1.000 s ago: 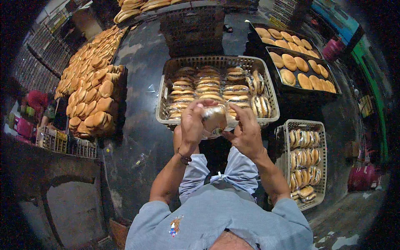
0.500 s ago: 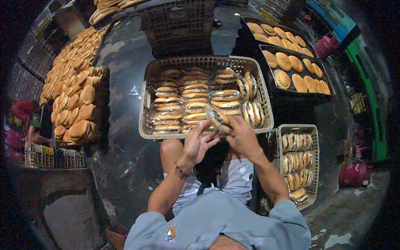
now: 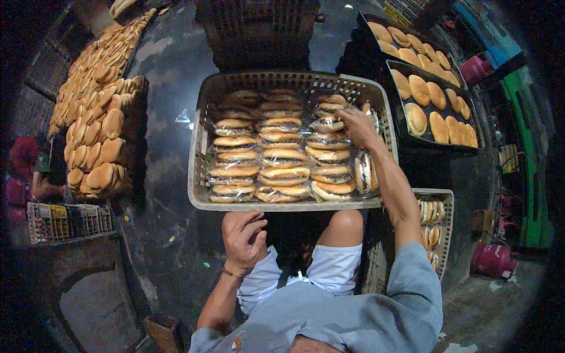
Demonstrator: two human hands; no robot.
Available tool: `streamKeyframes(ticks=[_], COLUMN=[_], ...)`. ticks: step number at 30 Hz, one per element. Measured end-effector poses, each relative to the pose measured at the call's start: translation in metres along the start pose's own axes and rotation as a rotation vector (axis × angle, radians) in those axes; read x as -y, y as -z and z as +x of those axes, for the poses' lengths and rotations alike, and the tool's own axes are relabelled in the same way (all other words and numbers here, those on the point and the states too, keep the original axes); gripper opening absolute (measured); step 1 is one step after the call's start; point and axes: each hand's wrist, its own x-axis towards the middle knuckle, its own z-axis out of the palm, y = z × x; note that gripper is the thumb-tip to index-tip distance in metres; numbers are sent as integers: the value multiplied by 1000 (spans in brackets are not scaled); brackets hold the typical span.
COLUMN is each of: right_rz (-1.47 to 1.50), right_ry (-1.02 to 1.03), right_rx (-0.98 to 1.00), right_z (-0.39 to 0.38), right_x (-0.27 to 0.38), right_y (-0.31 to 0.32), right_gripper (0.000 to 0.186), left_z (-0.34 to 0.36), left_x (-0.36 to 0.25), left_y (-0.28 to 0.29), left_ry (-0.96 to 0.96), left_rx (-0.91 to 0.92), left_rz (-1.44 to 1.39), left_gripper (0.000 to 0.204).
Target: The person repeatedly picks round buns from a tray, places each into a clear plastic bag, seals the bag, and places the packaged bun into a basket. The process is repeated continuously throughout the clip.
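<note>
In front of me stands a plastic crate [image 3: 288,207] holding rows of filled buns [image 3: 285,175], each in clear wrapping with a dark filling along its split side. My right hand [image 3: 358,126] reaches into the far right part of the crate, its fingers bent onto a wrapped bun [image 3: 325,123] at the column's far end; the hand partly covers that bun. On the crate's right side, a few wrapped buns [image 3: 365,172] stand on edge. Just outside the near rim, my left hand [image 3: 242,238] hovers by my left knee, fingers loosely bent and apart, holding nothing.
A smaller crate [image 3: 448,235] of wrapped buns sits at my right. Beyond it are black trays [image 3: 438,141] of unwrapped buns. Piles of plain buns [image 3: 97,141] lie at the left, near a low crate [image 3: 70,223]. Stacked crates [image 3: 253,35] stand ahead; a gas cylinder [image 3: 493,254] is far right.
My right hand has carried a wrapped bun from above the near rim to the crate's far right. My left hand has drawn back from the bun to my left knee. The view has shifted slightly.
</note>
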Motion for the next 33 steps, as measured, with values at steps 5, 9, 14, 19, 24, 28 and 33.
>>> streamKeyframes(ticks=[5, 9, 14, 19, 24, 28, 33], right_rz=[-158, -59, -146, -21, 7, -191, -13], right_ry=[26, 3, -54, -97, -222, -373, -312], right_rx=[-102, 60, 38, -119, -198, 124, -235], right_z=[0, 2, -36, -61, -58, -48, -41], right_x=[-21, 6, 41, -5, 28, 9, 29], right_y=[-41, 2, 50, -20, 23, -38, -19], right_gripper=[34, 40, 28, 25, 25, 27, 21], left_z=[15, 5, 11, 12, -1, 4, -40], left_x=[-4, -1, -7, -12, -15, -25, -13], left_y=[0, -8, -1, -3, -7, -6, 13], left_ry=[-41, 40, -53, -88, -14, -77, 77], left_rx=[30, 11, -9, -1, -43, -12, -49], left_rz=[13, -65, 26, 49, 2, -52, -268], left_gripper=[23, 20, 16, 15, 14, 12, 18])
